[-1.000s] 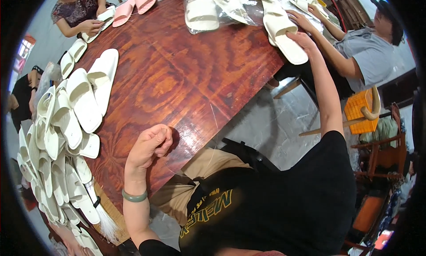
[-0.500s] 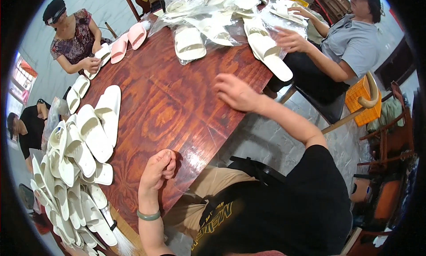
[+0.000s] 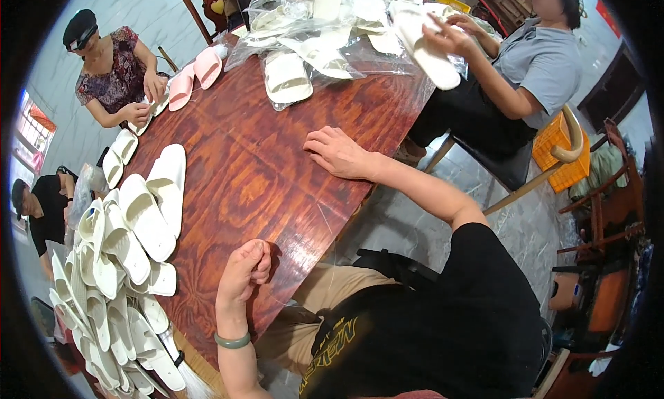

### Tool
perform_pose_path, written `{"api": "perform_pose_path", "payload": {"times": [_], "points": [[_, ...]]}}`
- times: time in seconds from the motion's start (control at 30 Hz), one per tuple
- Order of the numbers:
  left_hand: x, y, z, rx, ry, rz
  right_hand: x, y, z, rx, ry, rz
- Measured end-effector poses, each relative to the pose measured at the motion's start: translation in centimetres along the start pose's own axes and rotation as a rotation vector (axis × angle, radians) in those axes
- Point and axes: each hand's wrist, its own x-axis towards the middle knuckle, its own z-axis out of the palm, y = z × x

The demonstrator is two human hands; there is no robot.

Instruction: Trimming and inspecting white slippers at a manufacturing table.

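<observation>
1. My right hand (image 3: 335, 152) has come back. A second ago it was stretched out to 1 o'clock at the far pile of bagged slippers; half a second ago it was halfway home over the wood; now it lies palm down on the table (image 3: 242, 184), fingers spread and flat, holding nothing.
2. My left hand (image 3: 243, 269) has barely moved across all three frames: loosely curled into a soft fist at the near table edge, about 7 o'clock from the right hand. I can't tell if anything thin is pinched inside; nothing shows. Green bangle (image 3: 232, 341) on that wrist.
3. So the reach ended with the hand released and empty, which suggests whatever went out was dropped off at the far end. Judgement only; the handover itself isn't shown.
4. Nearest work item: the stack of white slippers (image 3: 117, 261) at 9 o'clock of my left hand, near but not touching, running along the left table edge down to the corner.
5. The bagged slippers (image 3: 287, 77) in clear plastic sit at 12 o'clock of my right hand, well apart from it now.
6. A person in a grey shirt (image 3: 546, 60) at 1 o'clock holds a white slipper (image 3: 432, 53) in both hands.
7. A person in a floral top (image 3: 114, 67) at 10 o'clock handles a white slipper, with pink slippers (image 3: 194, 77) just beside.
8. Bare wood between my two hands.
</observation>
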Motion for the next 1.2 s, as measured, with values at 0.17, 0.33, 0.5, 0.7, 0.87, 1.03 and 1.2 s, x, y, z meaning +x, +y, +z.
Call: {"api": "perform_pose_path", "payload": {"times": [0.17,0.33,0.5,0.7,0.87,1.03,1.2], "points": [[0.1,0.0,0.1,0.023,0.009,0.016,-0.1,-0.1,-0.1,-0.001,-0.010,0.020],[-0.1,-0.1,-0.1,0.001,0.021,0.001,0.0,-0.4,-0.1,-0.026,0.002,0.001],[0.0,0.2,0.3,-0.001,0.015,-0.008,0.1,-0.5,-0.6,-0.049,-0.013,0.017],[-0.2,0.1,0.1,0.013,0.056,0.031,0.6,-0.8,-0.5,-0.049,-0.043,0.005],[-0.2,-0.2,-0.1,-0.018,0.021,0.055,0.6,-1.1,-0.3,-0.064,-0.049,0.048],[-0.4,-0.2,-0.1,-0.014,0.011,0.065,0.6,-1.5,-0.5,-0.077,-0.060,0.051],[-0.3,-0.1,0.3,-0.022,0.031,0.050,0.7,-1.6,-0.7,-0.090,-0.040,0.012]]}}
